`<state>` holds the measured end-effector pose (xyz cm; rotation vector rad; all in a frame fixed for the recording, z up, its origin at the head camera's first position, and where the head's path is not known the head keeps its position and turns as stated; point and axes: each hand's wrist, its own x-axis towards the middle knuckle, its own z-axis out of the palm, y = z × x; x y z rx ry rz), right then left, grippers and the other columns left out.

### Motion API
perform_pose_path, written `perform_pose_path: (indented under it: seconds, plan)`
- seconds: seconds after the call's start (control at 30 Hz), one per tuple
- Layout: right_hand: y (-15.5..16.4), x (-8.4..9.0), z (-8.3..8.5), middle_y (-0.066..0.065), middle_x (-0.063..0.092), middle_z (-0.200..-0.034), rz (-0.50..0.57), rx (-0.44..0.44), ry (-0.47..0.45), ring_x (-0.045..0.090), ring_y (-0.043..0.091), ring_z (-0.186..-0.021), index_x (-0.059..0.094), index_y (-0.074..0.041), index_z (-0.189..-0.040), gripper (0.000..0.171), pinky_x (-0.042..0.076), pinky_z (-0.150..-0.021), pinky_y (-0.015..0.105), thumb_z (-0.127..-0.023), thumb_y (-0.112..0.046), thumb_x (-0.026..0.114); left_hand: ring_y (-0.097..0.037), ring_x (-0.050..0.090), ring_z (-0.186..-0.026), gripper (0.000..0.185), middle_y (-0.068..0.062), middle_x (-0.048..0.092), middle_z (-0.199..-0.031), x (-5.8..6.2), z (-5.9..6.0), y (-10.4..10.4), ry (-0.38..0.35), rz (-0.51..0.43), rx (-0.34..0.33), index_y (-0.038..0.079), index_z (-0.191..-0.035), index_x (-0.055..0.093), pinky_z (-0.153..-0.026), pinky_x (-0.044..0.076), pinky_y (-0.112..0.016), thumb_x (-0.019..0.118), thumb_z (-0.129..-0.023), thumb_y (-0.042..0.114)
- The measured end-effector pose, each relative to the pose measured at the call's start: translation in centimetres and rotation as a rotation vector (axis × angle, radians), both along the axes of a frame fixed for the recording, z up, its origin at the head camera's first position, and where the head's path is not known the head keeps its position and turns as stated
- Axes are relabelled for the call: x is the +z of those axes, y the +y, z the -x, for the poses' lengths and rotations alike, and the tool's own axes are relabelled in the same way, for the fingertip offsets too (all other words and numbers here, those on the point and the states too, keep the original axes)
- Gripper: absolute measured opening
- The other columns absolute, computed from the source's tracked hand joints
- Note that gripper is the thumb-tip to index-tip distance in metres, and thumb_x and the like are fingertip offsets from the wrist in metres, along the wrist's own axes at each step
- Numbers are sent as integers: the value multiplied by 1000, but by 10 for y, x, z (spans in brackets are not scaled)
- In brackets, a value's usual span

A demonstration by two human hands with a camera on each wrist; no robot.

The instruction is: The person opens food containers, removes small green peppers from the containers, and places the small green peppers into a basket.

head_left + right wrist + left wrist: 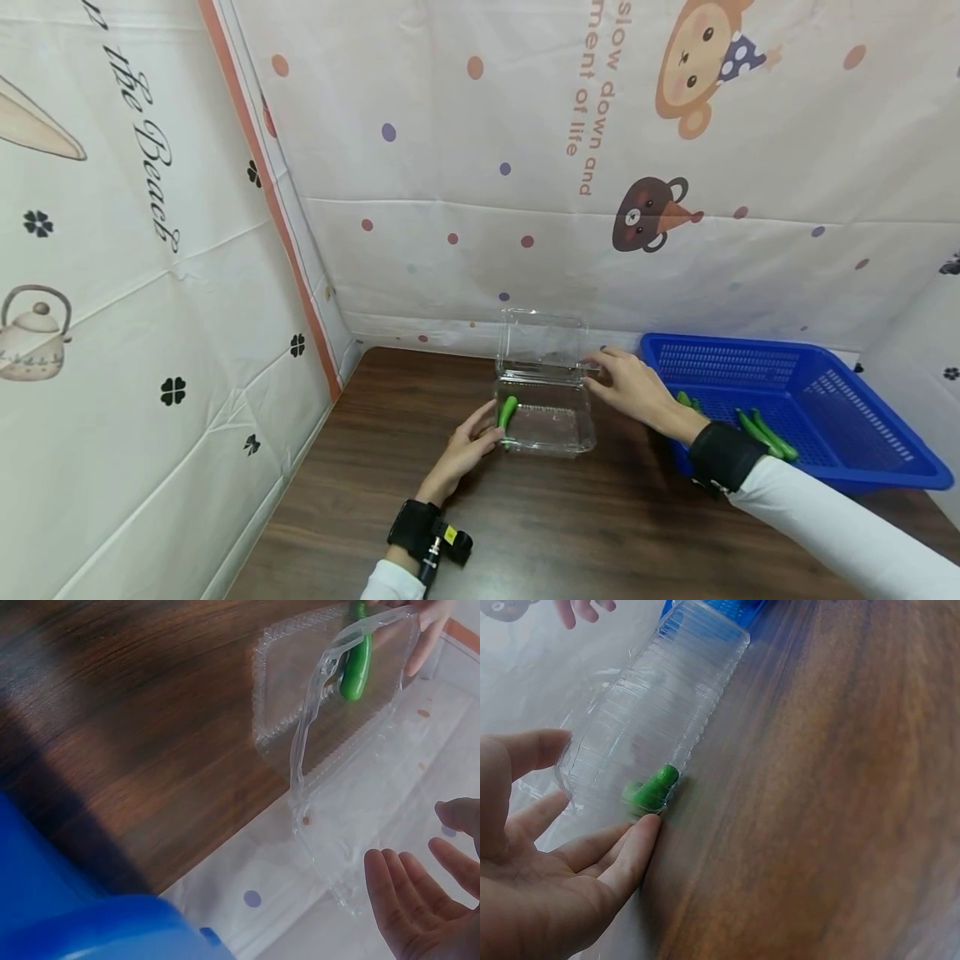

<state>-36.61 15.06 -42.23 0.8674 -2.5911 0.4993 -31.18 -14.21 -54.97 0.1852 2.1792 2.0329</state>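
Observation:
A clear plastic clamshell box point(558, 427) stands on the table with its lid point(543, 340) raised toward the back wall. One long green pepper point(507, 412) lies along the box's left side, also visible through the plastic in the right wrist view. My left hand point(463, 450) is at the left end, its extended fingertips touching the box wall beside the pepper. My right hand point(633, 390) is at the right side near the hinge, fingers relaxed and slightly bent. In the right wrist view, that hand point(431, 900) holds nothing, its fingers apart from each other and near the lid.
To the right stands a blue plastic basket point(817, 367) with several green peppers point(768, 433) in its left part. The brown wood-grain table point(525, 533) meets printed cloth walls point(420, 275) at the back and left.

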Motion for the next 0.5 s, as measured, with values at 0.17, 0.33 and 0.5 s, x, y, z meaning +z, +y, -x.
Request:
perform_pose_path:
  seconds: [0.17,0.33,0.5]
  plan:
    - [-5,-1,1,13,71,-98,0,8,-9,69,21,-80,74,-7,-118,28,57,-61,35,-91,-14,76,-38,49,-141,61,-24,43,-158,-1,1,0,4,-1,-4,22,-161,35,-114,49,-47,59,-105,29]
    - [-10,-1,2,14,73,-104,-9,7,-15,70,22,-82,73,-7,-119,29,58,-61,36,-92,-16,76,-37,50,-140,60,-24,43,-158,-1,3,-1,3,4,-1,22,-161,35,-114,50,-48,58,-105,28]
    - [-14,0,2,14,72,-107,-14,12,-35,72,23,-83,73,-7,-120,29,59,-59,35,-93,-16,75,-36,51,-139,59,-23,44,-157,-2,3,-1,0,6,1,22,-160,36,-113,51,-47,59,-105,28]
